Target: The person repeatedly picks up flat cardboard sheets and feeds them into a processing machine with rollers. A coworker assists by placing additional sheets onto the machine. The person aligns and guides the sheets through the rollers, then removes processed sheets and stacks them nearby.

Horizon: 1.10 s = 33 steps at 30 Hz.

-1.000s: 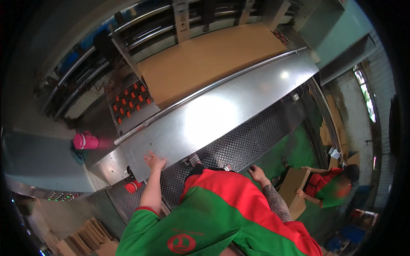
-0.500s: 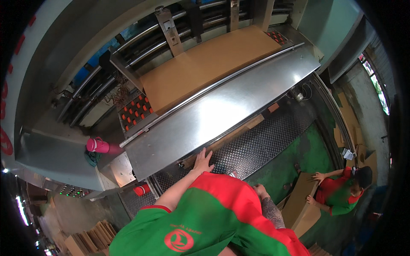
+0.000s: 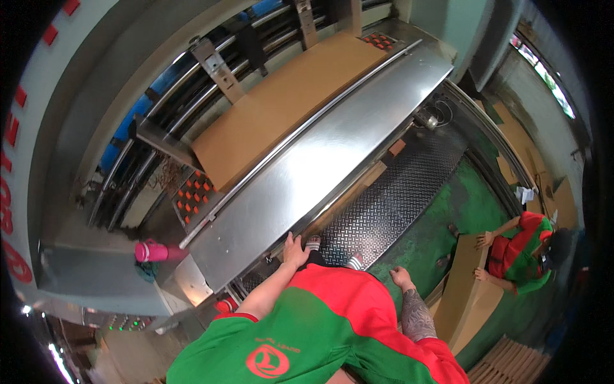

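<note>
My left hand [image 3: 294,251] is by the near edge of the long shiny metal plate [image 3: 320,163], with fingers apart and nothing in it. Loosely closed, my right hand [image 3: 401,278] hangs over the green floor, and I see nothing in it. Beyond the plate and its metal rail, a stack of brown cardboard sheets [image 3: 288,105] lies in the machine, beside rows of orange rollers [image 3: 194,197].
At the right, a co-worker [image 3: 521,253] grips a stack of cardboard [image 3: 467,288] with both hands. A patterned metal step [image 3: 377,211] runs below the plate. A pink jug [image 3: 151,251] stands at the plate's left end. More cardboard sheets [image 3: 508,361] lie at the lower right.
My view has turned, so the machine appears more tilted. My left hand's fingers are less spread. My right hand has moved outward from my body. The co-worker still holds the cardboard.
</note>
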Each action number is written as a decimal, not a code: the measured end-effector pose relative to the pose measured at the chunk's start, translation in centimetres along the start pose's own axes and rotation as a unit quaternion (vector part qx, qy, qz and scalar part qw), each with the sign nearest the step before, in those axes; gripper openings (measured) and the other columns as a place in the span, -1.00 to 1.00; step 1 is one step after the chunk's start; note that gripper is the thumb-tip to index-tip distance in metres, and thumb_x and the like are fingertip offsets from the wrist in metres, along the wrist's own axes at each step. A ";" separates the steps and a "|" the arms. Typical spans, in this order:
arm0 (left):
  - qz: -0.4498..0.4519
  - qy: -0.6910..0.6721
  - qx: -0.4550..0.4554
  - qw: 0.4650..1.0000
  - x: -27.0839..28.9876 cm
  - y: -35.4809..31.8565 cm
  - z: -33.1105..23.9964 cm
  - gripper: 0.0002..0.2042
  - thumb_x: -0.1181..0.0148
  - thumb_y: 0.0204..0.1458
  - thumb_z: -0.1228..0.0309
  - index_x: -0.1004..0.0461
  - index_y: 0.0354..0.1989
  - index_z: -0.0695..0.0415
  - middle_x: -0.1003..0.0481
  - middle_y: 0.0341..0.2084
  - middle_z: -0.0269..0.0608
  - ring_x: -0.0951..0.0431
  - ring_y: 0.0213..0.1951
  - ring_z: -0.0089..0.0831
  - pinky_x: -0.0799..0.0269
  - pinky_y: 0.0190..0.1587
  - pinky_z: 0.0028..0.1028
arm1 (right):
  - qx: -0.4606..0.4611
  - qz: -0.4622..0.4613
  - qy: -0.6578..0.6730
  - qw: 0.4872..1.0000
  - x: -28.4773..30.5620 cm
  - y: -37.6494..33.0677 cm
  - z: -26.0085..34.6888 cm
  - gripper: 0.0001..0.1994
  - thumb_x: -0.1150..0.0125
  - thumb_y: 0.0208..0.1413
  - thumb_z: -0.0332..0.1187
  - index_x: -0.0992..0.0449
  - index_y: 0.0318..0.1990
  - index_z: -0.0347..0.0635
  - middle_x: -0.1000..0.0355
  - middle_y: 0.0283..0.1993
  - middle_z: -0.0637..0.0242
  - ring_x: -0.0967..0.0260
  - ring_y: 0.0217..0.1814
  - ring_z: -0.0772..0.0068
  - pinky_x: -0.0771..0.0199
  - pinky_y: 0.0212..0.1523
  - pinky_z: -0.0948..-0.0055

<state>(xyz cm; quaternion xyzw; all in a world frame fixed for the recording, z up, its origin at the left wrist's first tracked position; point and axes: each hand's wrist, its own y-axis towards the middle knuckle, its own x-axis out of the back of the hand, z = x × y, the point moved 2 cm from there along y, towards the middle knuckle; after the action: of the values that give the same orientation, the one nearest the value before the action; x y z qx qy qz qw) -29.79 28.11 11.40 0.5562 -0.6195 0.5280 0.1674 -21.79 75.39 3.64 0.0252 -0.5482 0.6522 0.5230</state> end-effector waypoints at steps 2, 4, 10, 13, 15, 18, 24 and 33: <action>0.030 0.038 -0.005 0.999 0.7 1.0 -0.1 -0.24 -0.27 0.12 0.10 -0.23 0.47 0.19 0.10 0.54 0.28 0.03 0.53 0.15 0.05 0.55 -0.06 | -0.063 -0.012 0.001 0.998 -0.2 -1.4 -0.7 -0.50 -0.24 0.17 -0.04 -0.63 0.08 -0.29 -0.59 0.12 -0.07 -0.52 0.22 -0.11 -0.50 0.23 0.11; -0.010 0.082 -0.030 0.996 1.6 2.0 -0.4 -0.21 -0.29 0.10 0.11 -0.20 0.49 0.19 0.14 0.55 0.27 0.05 0.54 0.14 0.10 0.56 -0.03 | -0.079 -0.022 0.030 0.996 -1.0 -3.0 -0.8 -0.51 -0.24 0.16 -0.05 -0.64 0.07 -0.27 -0.60 0.11 -0.07 -0.53 0.21 -0.09 -0.50 0.23 0.12; -0.029 0.137 -0.103 0.985 4.0 5.9 0.1 -0.13 -0.34 0.05 0.16 -0.11 0.52 0.20 0.15 0.55 0.27 0.08 0.55 0.16 0.17 0.56 0.05 | -0.071 -0.039 0.105 0.991 -6.4 -5.4 1.5 -0.53 -0.25 0.15 -0.06 -0.65 0.05 -0.26 -0.61 0.07 -0.07 -0.55 0.19 -0.06 -0.51 0.22 0.13; -0.014 0.167 -0.137 0.976 4.9 7.1 1.3 -0.11 -0.34 0.05 0.15 -0.07 0.53 0.20 0.13 0.54 0.29 0.08 0.54 0.18 0.18 0.56 0.07 | -0.064 -0.045 0.130 0.988 -9.6 -5.6 2.1 -0.53 -0.24 0.16 -0.05 -0.65 0.04 -0.26 -0.62 0.06 -0.07 -0.56 0.18 -0.05 -0.51 0.21 0.15; 0.004 0.205 -0.141 0.969 5.1 7.6 2.1 -0.08 -0.34 0.04 0.15 -0.03 0.55 0.19 0.12 0.54 0.30 0.08 0.54 0.19 0.19 0.56 0.09 | -0.122 -0.042 0.159 0.979 -11.1 -6.3 1.6 -0.53 -0.23 0.17 -0.04 -0.66 0.02 -0.27 -0.62 0.06 -0.07 -0.57 0.17 -0.04 -0.52 0.20 0.14; 0.017 0.169 -0.138 0.976 5.1 8.3 2.7 -0.06 -0.33 0.04 0.15 0.00 0.56 0.18 0.14 0.55 0.29 0.09 0.55 0.19 0.19 0.55 0.11 | -0.123 -0.040 0.130 0.983 -11.6 -7.9 1.0 -0.52 -0.21 0.17 -0.05 -0.66 0.03 -0.27 -0.62 0.06 -0.08 -0.56 0.17 -0.07 -0.51 0.22 0.12; 0.037 0.157 -0.148 0.976 4.5 9.3 3.8 0.00 -0.34 0.02 0.15 0.08 0.57 0.26 0.15 0.53 0.41 0.15 0.55 0.26 0.21 0.56 0.11 | -0.056 -0.060 -0.009 0.997 -12.3 -10.6 3.4 -0.54 -0.12 0.16 -0.05 -0.67 -0.14 -0.33 -0.59 -0.03 -0.21 -0.54 0.10 -0.24 -0.51 0.16 -0.03; 0.010 0.173 -0.272 0.947 3.4 10.4 5.2 0.12 -0.38 -0.06 0.22 0.27 0.58 0.30 0.23 0.50 0.55 0.16 0.53 0.39 0.18 0.54 0.14 | -0.222 -0.094 0.116 0.964 -13.5 -14.9 9.4 -0.55 -0.15 0.11 -0.15 -0.64 0.05 -0.25 -0.56 0.09 -0.18 -0.52 0.17 -0.23 -0.51 0.22 -0.03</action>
<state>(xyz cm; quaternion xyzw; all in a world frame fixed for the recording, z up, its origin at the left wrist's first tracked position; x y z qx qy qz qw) -37.89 20.14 7.21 0.3833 -0.7068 0.4293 0.4114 -10.20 57.34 9.50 -0.1154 -0.6100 0.4607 0.6343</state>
